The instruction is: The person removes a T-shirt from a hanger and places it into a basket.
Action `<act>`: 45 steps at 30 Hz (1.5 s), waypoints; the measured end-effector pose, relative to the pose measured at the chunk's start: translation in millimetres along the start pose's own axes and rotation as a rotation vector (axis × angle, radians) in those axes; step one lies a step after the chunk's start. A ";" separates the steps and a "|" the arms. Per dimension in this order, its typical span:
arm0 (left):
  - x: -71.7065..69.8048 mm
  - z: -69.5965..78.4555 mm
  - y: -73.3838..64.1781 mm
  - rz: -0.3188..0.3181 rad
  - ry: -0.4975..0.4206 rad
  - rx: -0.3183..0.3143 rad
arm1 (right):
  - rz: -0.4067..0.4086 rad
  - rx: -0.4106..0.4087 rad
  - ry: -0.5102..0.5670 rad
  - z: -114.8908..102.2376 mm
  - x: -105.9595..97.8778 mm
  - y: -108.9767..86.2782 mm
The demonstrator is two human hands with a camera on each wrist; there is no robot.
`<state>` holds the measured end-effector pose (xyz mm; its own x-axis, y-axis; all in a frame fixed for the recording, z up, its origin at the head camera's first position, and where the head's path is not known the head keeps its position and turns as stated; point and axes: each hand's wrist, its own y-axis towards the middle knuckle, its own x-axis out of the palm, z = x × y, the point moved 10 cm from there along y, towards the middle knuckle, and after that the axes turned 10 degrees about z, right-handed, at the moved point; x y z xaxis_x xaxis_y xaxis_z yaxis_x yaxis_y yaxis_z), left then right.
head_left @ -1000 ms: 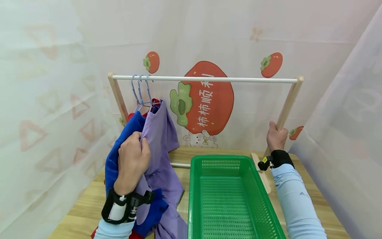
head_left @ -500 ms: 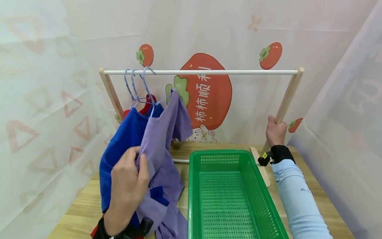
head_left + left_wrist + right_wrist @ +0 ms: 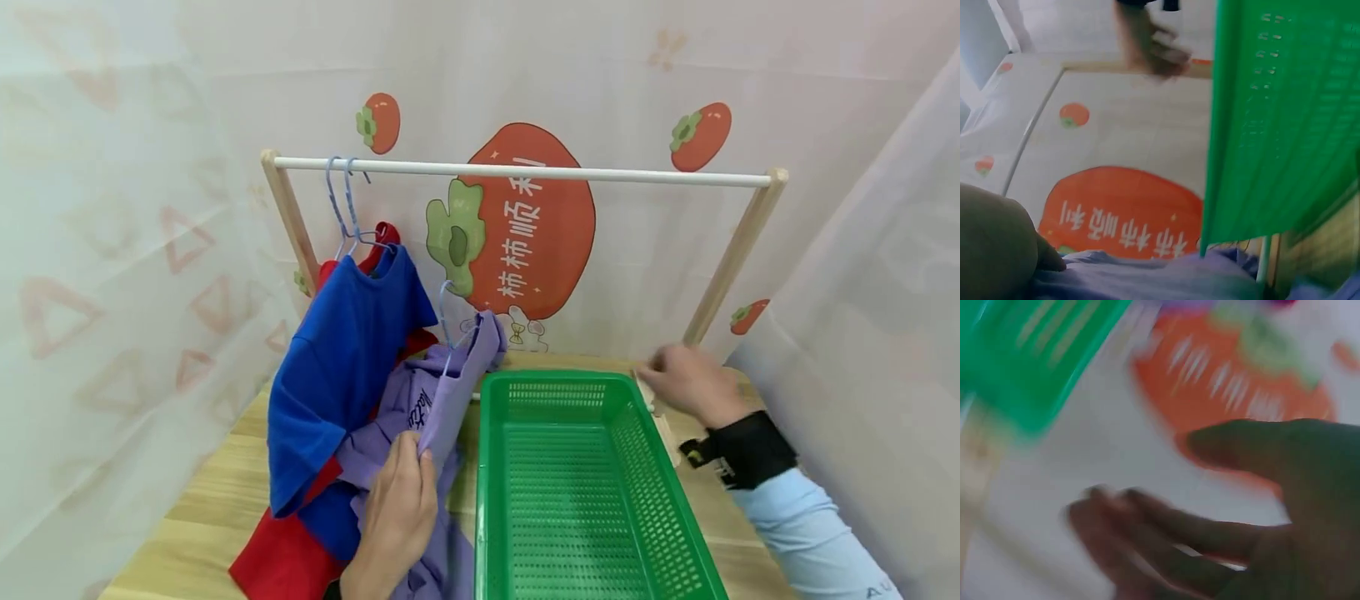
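My left hand (image 3: 397,508) pinches the edge of a purple T-shirt (image 3: 450,404), which has dark lettering on its front. A light blue hanger (image 3: 444,312) is still inside the shirt, its hook free of the rail. Beside it a blue T-shirt (image 3: 337,333) and a red garment (image 3: 281,550) hang from two hangers at the rail's left end. My right hand (image 3: 693,383) is in the air near the rack's right post, holding nothing; in the right wrist view its fingers (image 3: 1166,540) look relaxed and blurred, thumb apart.
A green plastic basket (image 3: 483,500) stands on the wooden table (image 3: 202,500) between the hands. Behind it rises a clothes rack with a white rail (image 3: 637,175) and wooden posts (image 3: 731,258). A printed curtain (image 3: 600,75) surrounds the table.
The purple T-shirt and its hanger have come off the rail and moved down and right with my left hand. My right hand has let go of the rack's right post.
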<state>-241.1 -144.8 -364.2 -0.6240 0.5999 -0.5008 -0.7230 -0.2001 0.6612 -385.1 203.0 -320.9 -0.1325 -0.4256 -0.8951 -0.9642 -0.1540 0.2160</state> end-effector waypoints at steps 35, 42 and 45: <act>18.9 -5.6 -22.5 -0.302 -0.095 0.293 | -0.139 -0.036 0.653 -147.1 56.4 65.7; 33.2 -34.2 19.3 -0.092 -0.190 0.054 | -0.187 -0.163 0.490 -145.5 37.3 -2.6; 44.7 -46.4 26.8 -0.083 -0.150 0.005 | -0.222 -0.173 0.437 -139.9 27.4 -30.7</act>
<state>-302.1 -159.3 -394.7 -0.5111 0.7230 -0.4648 -0.7684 -0.1419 0.6240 -327.0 71.3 -297.4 0.2149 -0.6930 -0.6882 -0.9013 -0.4121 0.1336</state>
